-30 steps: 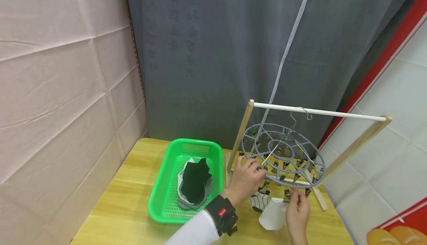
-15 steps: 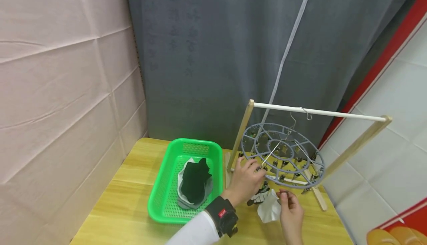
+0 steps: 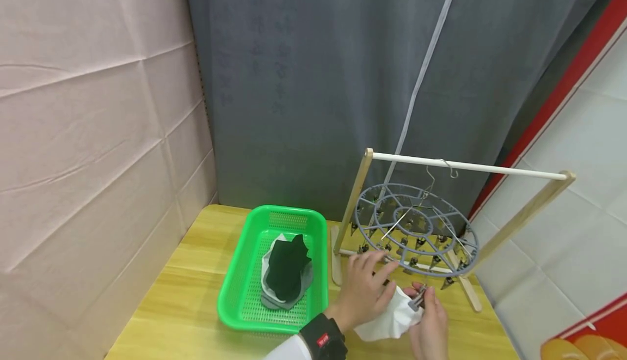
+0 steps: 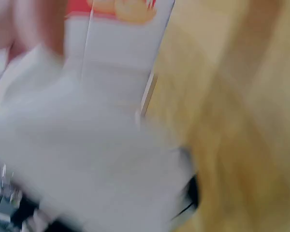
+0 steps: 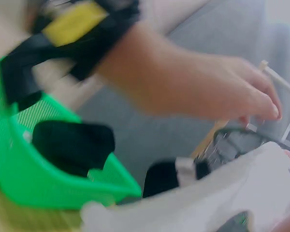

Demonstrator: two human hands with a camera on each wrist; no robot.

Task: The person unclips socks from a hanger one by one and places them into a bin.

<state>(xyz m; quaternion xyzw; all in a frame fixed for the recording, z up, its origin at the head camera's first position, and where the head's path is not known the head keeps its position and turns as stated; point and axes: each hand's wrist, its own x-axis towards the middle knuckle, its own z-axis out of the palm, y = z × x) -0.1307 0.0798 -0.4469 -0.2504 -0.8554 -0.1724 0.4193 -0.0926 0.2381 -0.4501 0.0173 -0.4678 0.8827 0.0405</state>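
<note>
My right hand point(image 3: 431, 322) pinches a grey clothes peg point(image 3: 416, 301) at the edge of a white sock point(image 3: 387, 321), below the front rim of a round grey drying hanger point(image 3: 431, 274). In the right wrist view the white sock point(image 5: 183, 208) spreads across the front, with a dark patch on it. My left hand point(image 3: 362, 292) is beside the sock, its fingers loosely bent close to the hanger's rim. Nothing shows in its grasp. The left wrist view is blurred, with the sock point(image 4: 87, 150) filling much of it.
The hanger hooks onto a white bar point(image 3: 470, 164) on a wooden stand point(image 3: 524, 215), with several pegs around its rings. A green basket point(image 3: 222, 297) holds dark point(image 3: 289, 267) and grey cloth pieces on the left. A tiled wall point(image 3: 578, 207) rises on the right.
My left hand has left the hanger's rim and moved down towards the sock. My right hand has shifted slightly left and turned, bringing the peg and sock lower and nearer to me.
</note>
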